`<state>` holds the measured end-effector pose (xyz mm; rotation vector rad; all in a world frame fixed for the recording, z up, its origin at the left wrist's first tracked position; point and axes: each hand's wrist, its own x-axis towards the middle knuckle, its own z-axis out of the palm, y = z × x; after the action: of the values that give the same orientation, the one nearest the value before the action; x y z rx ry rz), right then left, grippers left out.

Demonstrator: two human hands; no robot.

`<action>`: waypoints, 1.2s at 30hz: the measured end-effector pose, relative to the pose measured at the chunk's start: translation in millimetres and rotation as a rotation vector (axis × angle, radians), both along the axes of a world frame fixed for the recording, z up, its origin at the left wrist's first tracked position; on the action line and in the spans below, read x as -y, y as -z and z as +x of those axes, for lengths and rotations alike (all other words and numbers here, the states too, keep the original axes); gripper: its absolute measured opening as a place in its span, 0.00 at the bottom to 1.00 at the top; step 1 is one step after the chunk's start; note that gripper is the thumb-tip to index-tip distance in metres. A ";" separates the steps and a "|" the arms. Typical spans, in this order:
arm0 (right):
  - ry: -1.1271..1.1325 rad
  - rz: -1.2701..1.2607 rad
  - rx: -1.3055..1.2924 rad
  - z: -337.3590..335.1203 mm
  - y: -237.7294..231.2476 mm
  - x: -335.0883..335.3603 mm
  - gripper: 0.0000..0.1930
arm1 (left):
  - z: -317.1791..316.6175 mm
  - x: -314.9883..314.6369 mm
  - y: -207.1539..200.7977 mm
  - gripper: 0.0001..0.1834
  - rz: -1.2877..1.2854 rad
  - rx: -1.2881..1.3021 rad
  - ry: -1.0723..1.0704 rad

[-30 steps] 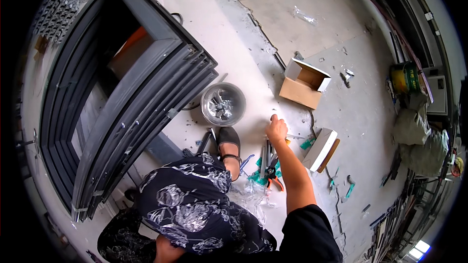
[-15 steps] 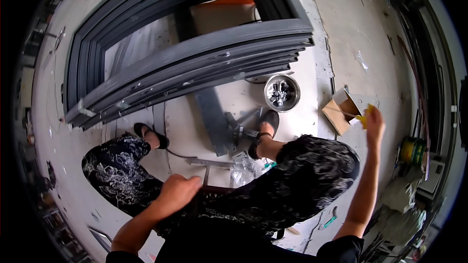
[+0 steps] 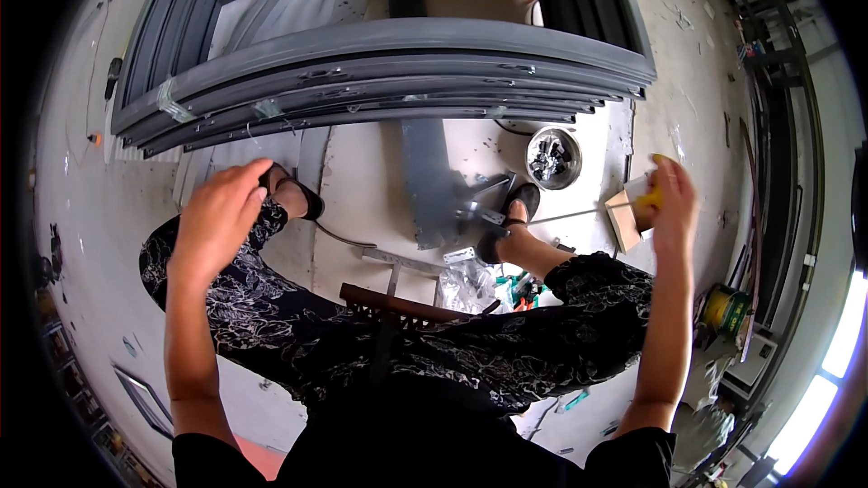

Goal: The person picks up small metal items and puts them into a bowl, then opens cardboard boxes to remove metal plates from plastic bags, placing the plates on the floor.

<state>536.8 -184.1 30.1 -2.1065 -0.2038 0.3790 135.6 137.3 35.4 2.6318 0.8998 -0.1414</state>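
My right hand (image 3: 674, 203), off to the right, is closed around the yellow handle of a screwdriver (image 3: 579, 211). Its long thin shaft points left across the space over my foot. My left hand (image 3: 220, 215) is raised over my left knee with nothing in it, fingers loosely stretched and thumb a little apart. Just beyond it lies the near side of a stack of dark grey metal frames (image 3: 407, 36), with bits of clear tape and small slots along their edges. Neither hand touches the frames.
A round metal bowl (image 3: 579, 163) of small metal parts stands right of centre, near an open cardboard box (image 3: 622, 223). Between my feet are a flat grey metal bar (image 3: 427, 181), a clear plastic bag (image 3: 468, 287) and loose hardware. A yellow-green spool (image 3: 726, 309) sits far right.
My left hand has risen from my lap toward the frames and its fingers have loosened. The screwdriver has come left from over the cardboard box. My view has shifted.
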 end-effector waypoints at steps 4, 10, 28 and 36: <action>-0.241 0.035 -0.303 -32.8 85.0 -73.1 0.14 | -9.0 -30.8 10.1 0.17 -0.062 0.027 -0.041; -0.262 0.047 -0.571 -85.0 233.9 -121.1 0.12 | -19.5 -45.2 27.3 0.17 -0.349 -0.196 -0.064; -1.060 -0.530 0.082 27.5 206.2 -100.2 0.13 | -12.3 -56.2 23.2 0.18 -0.405 0.034 -0.125; -0.570 -0.108 0.309 80.1 -40.0 -10.7 0.14 | -2.4 -52.1 31.9 0.18 -0.434 -0.047 -0.127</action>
<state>616.9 -173.4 70.1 -2.1806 -0.9959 0.3979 133.3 189.4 3.5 2.1741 0.9287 -0.3279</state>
